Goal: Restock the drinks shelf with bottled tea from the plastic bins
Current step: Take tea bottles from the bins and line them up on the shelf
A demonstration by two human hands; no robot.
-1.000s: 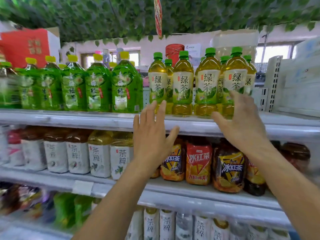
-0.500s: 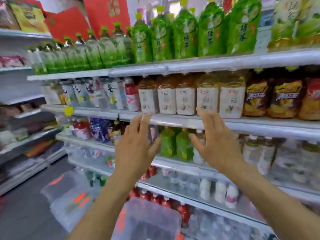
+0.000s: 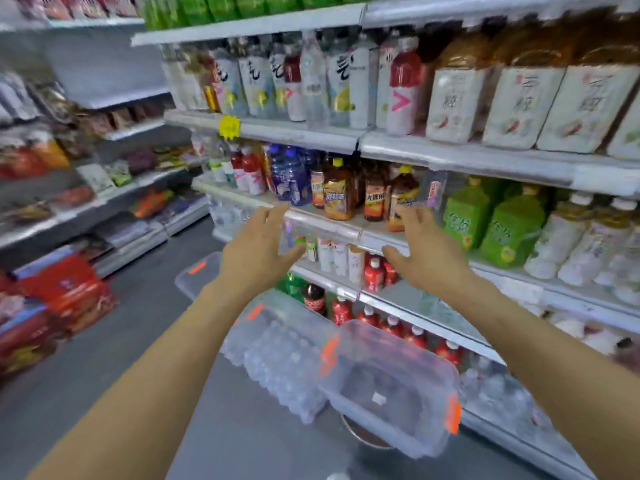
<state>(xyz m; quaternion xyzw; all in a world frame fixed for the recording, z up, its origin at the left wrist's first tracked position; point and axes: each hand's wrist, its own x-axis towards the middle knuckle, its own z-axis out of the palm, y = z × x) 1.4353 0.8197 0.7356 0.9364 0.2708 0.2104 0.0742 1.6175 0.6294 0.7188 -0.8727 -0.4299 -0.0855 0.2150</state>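
Both the left hand and right hand hang spread and empty mid-frame before the shelf, seemingly between loads; next comes reaching down to the bins at lower centre for tea.

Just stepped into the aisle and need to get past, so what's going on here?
A person is restocking the drinks shelf and is between bottles right now. Both the left hand and the right hand are open and empty, held out in front of the shelf edge. Below them on the floor sit clear plastic bins with orange clips; the nearest one looks nearly empty, and the one behind it seems to hold pale bottles, though blur hides the details.
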